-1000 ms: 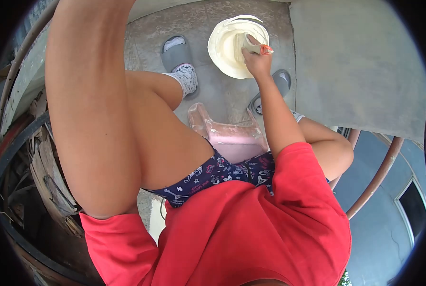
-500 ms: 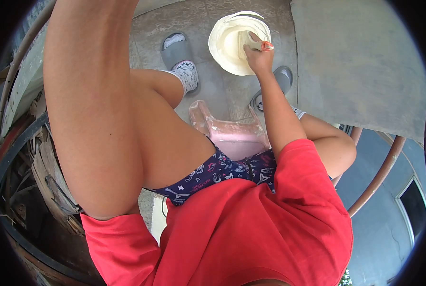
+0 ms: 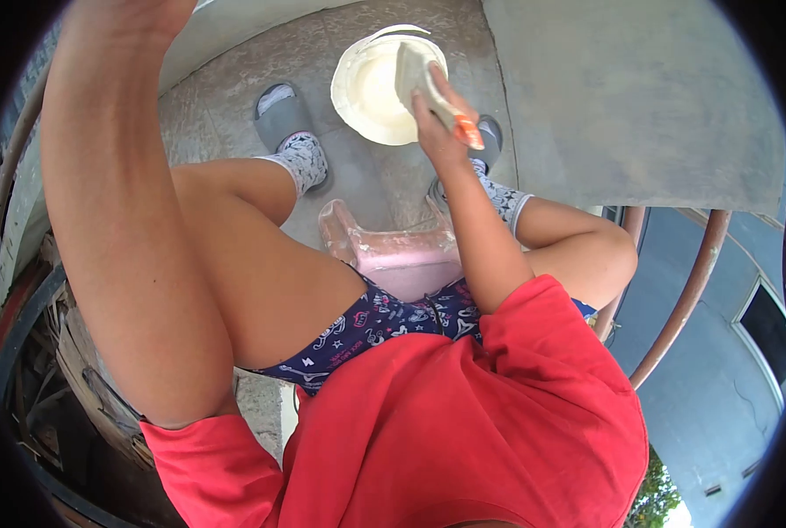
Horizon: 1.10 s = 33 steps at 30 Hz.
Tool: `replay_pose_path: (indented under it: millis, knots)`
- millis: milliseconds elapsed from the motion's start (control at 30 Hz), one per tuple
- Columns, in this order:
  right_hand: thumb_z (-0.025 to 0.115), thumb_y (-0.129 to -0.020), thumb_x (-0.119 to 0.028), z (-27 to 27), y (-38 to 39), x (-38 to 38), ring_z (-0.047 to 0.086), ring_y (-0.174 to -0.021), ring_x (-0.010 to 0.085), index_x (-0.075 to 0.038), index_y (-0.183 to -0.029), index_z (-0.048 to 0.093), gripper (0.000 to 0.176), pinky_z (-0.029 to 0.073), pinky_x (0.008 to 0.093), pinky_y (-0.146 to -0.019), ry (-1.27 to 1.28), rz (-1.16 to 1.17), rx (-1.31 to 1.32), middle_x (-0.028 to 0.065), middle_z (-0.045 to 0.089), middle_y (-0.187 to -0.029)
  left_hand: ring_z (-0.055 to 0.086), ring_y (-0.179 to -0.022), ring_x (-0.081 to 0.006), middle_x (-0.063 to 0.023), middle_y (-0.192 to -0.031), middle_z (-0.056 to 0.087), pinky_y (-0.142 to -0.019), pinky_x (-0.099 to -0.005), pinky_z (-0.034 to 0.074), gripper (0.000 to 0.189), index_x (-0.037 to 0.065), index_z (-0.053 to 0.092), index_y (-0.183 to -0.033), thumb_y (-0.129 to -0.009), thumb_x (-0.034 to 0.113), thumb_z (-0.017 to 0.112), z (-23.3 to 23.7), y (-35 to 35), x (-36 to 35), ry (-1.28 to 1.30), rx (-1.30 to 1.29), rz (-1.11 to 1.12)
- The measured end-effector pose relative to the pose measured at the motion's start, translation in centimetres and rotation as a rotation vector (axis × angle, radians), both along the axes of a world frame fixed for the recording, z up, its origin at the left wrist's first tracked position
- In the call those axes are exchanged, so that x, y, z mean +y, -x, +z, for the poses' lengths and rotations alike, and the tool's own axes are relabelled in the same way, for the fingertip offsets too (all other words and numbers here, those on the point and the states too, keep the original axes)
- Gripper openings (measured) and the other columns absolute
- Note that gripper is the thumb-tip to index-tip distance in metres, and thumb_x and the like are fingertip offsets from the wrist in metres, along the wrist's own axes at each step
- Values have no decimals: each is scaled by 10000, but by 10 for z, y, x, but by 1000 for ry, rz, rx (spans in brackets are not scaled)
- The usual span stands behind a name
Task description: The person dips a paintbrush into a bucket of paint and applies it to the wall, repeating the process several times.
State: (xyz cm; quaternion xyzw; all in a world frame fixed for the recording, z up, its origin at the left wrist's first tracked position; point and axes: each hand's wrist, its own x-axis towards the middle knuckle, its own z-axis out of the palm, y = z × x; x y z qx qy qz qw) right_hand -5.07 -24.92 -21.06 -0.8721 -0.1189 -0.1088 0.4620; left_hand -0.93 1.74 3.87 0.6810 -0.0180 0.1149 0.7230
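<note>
A round bucket (image 3: 350,88) with cream-white paint in it stands on the floor at the top centre. My right hand (image 3: 444,119) is closed round the handle of a wide paintbrush (image 3: 412,75). The brush is over the right side of the bucket, its orange-tipped handle end pointing back toward me. At the top left my left arm reaches up along the frame edge. Only the base of my left hand (image 3: 151,11) shows there; its fingers are out of view.
I sit on a low pink stool (image 3: 402,251) between my legs. Grey slippers (image 3: 283,114) are on my feet. A grey wall panel (image 3: 639,106) stands at the right, with rusty rails (image 3: 687,304) below it. Dry wood pieces (image 3: 94,378) lie at the left.
My right hand has raised and tilted the brush, lifting it from the paint toward the bucket's right rim. The view has shifted, so the bucket appears further left. My left arm has shifted left.
</note>
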Motion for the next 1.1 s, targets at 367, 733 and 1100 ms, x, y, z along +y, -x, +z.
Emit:
replay_pose_path:
  millis: [367,733,1100]
  knots:
    - [691,-784,-66,-24,12,-12,687,-784,307,-38,-1190,646,409,531,345,-738,81,113,37,222,685,-912,497,-669,-32,80,-704,505,-688,-194,449,186,72,639,-954,-886,246,632,4,14,-32,-44,-160,191]
    - [715,-741,-26,-13,11,-5,601,-629,305,-103,-1172,671,440,490,385,-623,32,84,-78,148,585,-690,484,-651,-25,76,-715,527,-675,-194,437,144,82,639,-950,-901,216,620,-4,7,-29,-18,-227,145]
    - [695,-784,-81,-7,-2,-8,675,-789,230,-9,-1224,617,453,524,320,-757,-170,-40,223,177,692,-937,450,-618,-10,91,-697,509,-643,-200,402,116,89,642,-926,-895,200,625,8,8,-32,-2,-101,250]
